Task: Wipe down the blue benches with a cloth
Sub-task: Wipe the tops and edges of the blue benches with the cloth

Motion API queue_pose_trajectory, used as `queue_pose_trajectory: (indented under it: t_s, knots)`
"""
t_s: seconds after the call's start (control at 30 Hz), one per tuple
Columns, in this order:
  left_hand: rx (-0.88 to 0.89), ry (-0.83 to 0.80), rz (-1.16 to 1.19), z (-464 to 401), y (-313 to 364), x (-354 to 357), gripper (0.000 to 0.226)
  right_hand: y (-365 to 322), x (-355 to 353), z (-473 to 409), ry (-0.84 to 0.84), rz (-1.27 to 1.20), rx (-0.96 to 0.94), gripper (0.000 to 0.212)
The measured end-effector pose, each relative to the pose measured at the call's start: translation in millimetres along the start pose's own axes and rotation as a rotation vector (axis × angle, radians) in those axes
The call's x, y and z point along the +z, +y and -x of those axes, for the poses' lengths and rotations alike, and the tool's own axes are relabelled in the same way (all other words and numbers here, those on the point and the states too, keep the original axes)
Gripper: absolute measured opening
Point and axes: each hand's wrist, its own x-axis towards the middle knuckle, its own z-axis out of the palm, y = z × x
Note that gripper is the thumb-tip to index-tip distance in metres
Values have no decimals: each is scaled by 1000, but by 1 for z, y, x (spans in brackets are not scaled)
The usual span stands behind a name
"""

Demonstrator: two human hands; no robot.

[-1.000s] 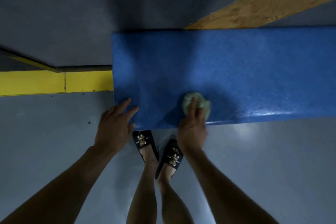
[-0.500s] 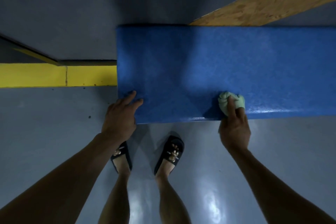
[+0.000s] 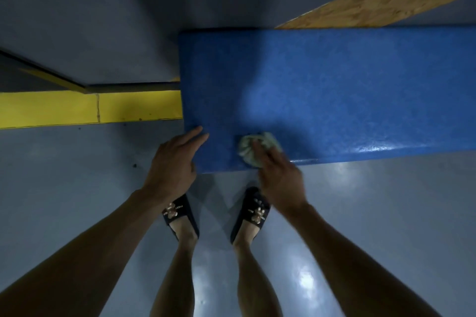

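A blue bench (image 3: 334, 90) runs from the middle of the view to the right edge, seen from above. A pale green cloth (image 3: 248, 148), bunched up, lies on the bench top near its front edge. My right hand (image 3: 278, 175) presses on the cloth with its fingers over it, slightly blurred. My left hand (image 3: 175, 165) rests flat with fingers apart on the bench's near left corner and holds nothing.
My two feet in dark slides (image 3: 253, 211) stand on the shiny grey floor just in front of the bench. A yellow painted band (image 3: 90, 109) runs along the floor at left. A wooden board (image 3: 386, 0) slants behind the bench at upper right.
My right hand has slid the cloth leftwards along the front edge, back towards the left hand. The left hand stayed on the corner. My feet shifted slightly.
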Motion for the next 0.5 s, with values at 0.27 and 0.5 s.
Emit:
queue_pose_trajectory:
  t_s: [0.27,0.5]
  knots:
    - [9,62,69,2,-27,-10,62,2,5,-14,217,-122,689,71]
    - [31,-24,35,-12,-20,-10,60,-108,34,-12,1,-149,248,70]
